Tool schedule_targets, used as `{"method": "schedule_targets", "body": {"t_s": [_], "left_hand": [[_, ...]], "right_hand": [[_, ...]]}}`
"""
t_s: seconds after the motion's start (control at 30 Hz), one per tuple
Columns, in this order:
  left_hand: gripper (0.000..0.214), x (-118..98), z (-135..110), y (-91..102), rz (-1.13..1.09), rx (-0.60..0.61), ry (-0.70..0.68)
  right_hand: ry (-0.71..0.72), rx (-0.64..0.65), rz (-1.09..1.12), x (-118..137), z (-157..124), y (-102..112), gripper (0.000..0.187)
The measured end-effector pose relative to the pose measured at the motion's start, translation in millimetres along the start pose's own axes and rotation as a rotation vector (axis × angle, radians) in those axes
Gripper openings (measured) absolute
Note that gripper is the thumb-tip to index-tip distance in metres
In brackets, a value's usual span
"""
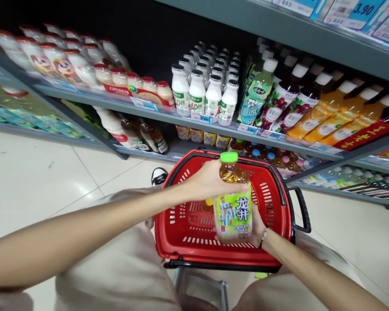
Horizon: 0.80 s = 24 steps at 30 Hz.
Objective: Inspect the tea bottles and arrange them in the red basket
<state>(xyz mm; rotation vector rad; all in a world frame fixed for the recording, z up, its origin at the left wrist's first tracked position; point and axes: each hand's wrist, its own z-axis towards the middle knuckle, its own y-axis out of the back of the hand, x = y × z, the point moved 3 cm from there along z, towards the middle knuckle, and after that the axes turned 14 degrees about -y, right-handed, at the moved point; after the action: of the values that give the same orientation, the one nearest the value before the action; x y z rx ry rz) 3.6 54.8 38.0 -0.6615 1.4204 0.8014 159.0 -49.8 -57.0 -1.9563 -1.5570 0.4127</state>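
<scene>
Shelving (94, 98) stocked with small red-capped milk drinks (65, 65) runs above and left of my grip. Left hand (207, 181) is clenched round the shoulder of the tea bottle (233, 207), with the thumb side just under the green cap (229, 157). The bottle is upright and in the air, held between both palms, directly over the red shopping basket (194, 252) and not touching it. It looks full of amber tea, so I judge it moderately heavy. The plastic should be stiff at the shoulder and base and squashy mid-body, and the glossy label would be slick if damp. The best hold is shoulder plus base, and that is roughly where I have it. Right hand (257, 231) cups the lower back of the bottle, grasping from behind, with a bracelet (262, 237) at the wrist. Above and right of the grip, white-capped juice bottles (324, 119) lean on the shelf.
</scene>
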Motion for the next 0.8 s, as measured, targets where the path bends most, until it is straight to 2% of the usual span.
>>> {"method": "schedule_targets", "body": {"t_s": [0.13, 0.27, 0.33, 0.4, 0.5, 0.6, 0.73, 0.8], "left_hand": [[0.041, 22, 12, 15.4, -0.163, -0.079, 0.123], [0.045, 39, 22, 24.6, -0.357, -0.125, 0.177], [0.05, 44, 27, 28.4, -0.485, -0.165, 0.186], [0.055, 46, 33, 32.2, -0.589, -0.212, 0.188], [0.052, 43, 39, 37.1, -0.647, -0.264, 0.16], [0.048, 38, 39, 38.2, -0.638, -0.265, 0.148], [0.051, 38, 34, 35.4, -0.608, -0.229, 0.159], [0.051, 40, 32, 33.7, -0.61, -0.216, 0.166]], "right_hand": [[0.041, -0.002, 0.04, 10, -9, -4, 0.069], [0.293, -0.046, 0.013, 25, -24, -11, 0.054], [0.412, -0.085, -0.054, 29, -30, -12, 0.056], [0.457, -0.093, -0.164, 30, -34, -11, 0.061], [0.566, -0.147, -0.33, 32, -39, -9, 0.065], [0.759, -0.33, -0.506, 38, -47, -7, 0.075], [1.014, -0.647, -0.896, 47, -64, -3, 0.092], [1.131, -0.743, -1.042, 50, -72, 1, 0.095]]}}
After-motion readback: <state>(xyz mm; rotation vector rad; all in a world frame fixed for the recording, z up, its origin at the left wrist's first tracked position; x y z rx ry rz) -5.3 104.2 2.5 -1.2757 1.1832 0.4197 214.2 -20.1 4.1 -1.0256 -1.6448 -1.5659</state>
